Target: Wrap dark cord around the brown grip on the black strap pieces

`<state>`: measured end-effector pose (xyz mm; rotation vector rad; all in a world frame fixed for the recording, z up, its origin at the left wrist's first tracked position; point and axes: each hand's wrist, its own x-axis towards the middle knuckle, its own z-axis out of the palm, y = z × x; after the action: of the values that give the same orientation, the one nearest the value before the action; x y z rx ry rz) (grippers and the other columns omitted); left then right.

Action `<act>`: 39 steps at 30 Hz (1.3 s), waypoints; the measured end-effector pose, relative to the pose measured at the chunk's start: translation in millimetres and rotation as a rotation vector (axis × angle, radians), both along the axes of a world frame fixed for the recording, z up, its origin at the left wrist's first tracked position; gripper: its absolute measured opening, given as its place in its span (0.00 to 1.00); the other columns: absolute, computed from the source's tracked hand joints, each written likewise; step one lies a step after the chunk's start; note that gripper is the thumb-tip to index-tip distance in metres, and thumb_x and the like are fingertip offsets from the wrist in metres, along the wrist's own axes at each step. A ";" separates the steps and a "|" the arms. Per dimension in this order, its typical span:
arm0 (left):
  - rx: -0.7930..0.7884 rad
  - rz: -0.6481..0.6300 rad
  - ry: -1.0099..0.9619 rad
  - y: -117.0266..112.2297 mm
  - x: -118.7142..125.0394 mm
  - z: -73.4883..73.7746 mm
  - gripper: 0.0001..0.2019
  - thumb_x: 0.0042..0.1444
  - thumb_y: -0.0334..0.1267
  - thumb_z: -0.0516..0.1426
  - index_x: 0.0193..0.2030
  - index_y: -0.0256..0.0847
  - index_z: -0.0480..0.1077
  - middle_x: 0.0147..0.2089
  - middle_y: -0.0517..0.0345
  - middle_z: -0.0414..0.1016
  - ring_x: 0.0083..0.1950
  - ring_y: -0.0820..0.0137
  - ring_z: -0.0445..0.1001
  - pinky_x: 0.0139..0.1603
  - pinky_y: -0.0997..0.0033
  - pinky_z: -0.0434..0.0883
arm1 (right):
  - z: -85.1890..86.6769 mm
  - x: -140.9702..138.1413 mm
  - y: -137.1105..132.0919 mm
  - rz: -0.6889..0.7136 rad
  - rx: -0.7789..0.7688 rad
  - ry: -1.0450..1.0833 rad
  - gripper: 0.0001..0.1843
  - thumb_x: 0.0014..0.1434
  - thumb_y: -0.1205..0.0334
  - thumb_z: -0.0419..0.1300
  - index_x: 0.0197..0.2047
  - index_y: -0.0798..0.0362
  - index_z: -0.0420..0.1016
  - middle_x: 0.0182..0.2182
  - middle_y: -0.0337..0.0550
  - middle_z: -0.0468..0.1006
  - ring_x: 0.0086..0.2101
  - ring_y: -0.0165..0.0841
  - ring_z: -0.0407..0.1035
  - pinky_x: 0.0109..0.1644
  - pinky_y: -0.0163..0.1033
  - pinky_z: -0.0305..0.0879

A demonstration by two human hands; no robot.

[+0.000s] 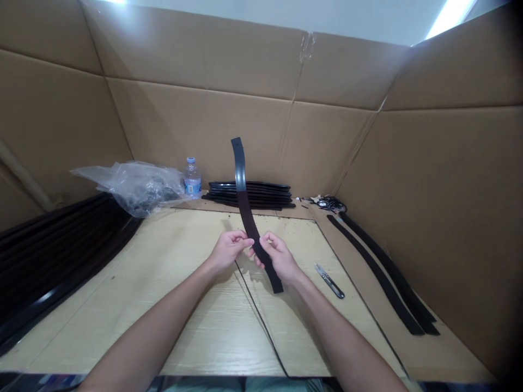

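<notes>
One strap (240, 185) in left hand (227, 251), right hand (281, 260), snips (329, 281) beside

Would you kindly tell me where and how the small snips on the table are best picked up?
Probably by the darker handle end, nearer the person, from above. The snips lie flat and slantwise on the table, silvery tips pointing away. The right hand is closest, though it and the left hand pinch the black strap.

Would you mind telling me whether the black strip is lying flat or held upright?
Held upright: the left hand and right hand pinch the black strip low down, and it curves up off the table.
</notes>
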<state>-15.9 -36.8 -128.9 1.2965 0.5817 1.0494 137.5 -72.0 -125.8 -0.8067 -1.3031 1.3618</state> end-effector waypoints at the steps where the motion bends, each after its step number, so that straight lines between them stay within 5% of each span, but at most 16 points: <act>1: 0.017 0.012 0.018 -0.5 0.1 0.8 0.12 0.50 0.41 0.62 0.26 0.35 0.67 0.20 0.59 0.71 0.22 0.70 0.73 0.24 0.73 0.66 | 0.2 -0.6 0.1 -0.013 -0.006 0.000 0.17 0.58 0.46 0.57 0.30 0.50 0.61 0.24 0.36 0.77 0.18 0.26 0.66 0.20 0.30 0.59; 12: 0.035 0.168 0.010 -13.9 13.3 7.7 0.14 0.54 0.45 0.59 0.26 0.38 0.64 0.18 0.62 0.70 0.16 0.74 0.68 0.19 0.76 0.64 | -3.2 -13.7 0.6 -0.240 -0.043 0.011 0.20 0.57 0.44 0.57 0.27 0.51 0.62 0.18 0.35 0.73 0.15 0.25 0.61 0.15 0.29 0.54; 23: 0.043 0.196 0.081 6.4 4.3 -9.5 0.13 0.49 0.43 0.63 0.27 0.36 0.68 0.24 0.59 0.73 0.24 0.73 0.71 0.27 0.75 0.66 | -4.4 -7.9 3.6 -0.123 -0.083 0.118 0.16 0.51 0.52 0.65 0.30 0.51 0.64 0.24 0.36 0.76 0.22 0.27 0.67 0.23 0.30 0.61; 30: 0.037 0.180 0.031 8.6 3.9 -11.7 0.12 0.45 0.41 0.65 0.27 0.33 0.71 0.26 0.57 0.74 0.26 0.73 0.70 0.27 0.75 0.65 | -5.1 -6.1 3.8 -0.103 -0.125 0.067 0.23 0.40 0.59 0.73 0.39 0.55 0.74 0.27 0.36 0.75 0.21 0.25 0.65 0.25 0.32 0.65; 34: 0.035 0.211 0.049 4.8 4.0 -7.8 0.15 0.46 0.41 0.65 0.20 0.35 0.66 0.18 0.64 0.66 0.18 0.79 0.63 0.21 0.78 0.60 | -3.6 -7.2 2.9 -0.108 -0.024 -0.001 0.15 0.43 0.58 0.71 0.31 0.56 0.75 0.24 0.36 0.74 0.21 0.26 0.65 0.24 0.32 0.66; 39: 0.007 0.054 -0.005 1.7 4.6 -6.3 0.14 0.51 0.44 0.61 0.24 0.37 0.64 0.18 0.62 0.68 0.20 0.70 0.71 0.23 0.73 0.66 | -2.0 -10.6 0.1 -0.098 -0.011 -0.012 0.14 0.52 0.53 0.65 0.32 0.53 0.66 0.22 0.36 0.76 0.17 0.24 0.64 0.18 0.28 0.59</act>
<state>-11.4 -35.0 -135.2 1.2896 0.6127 1.0998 126.8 -71.8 -127.8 -0.8768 -1.2499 1.2894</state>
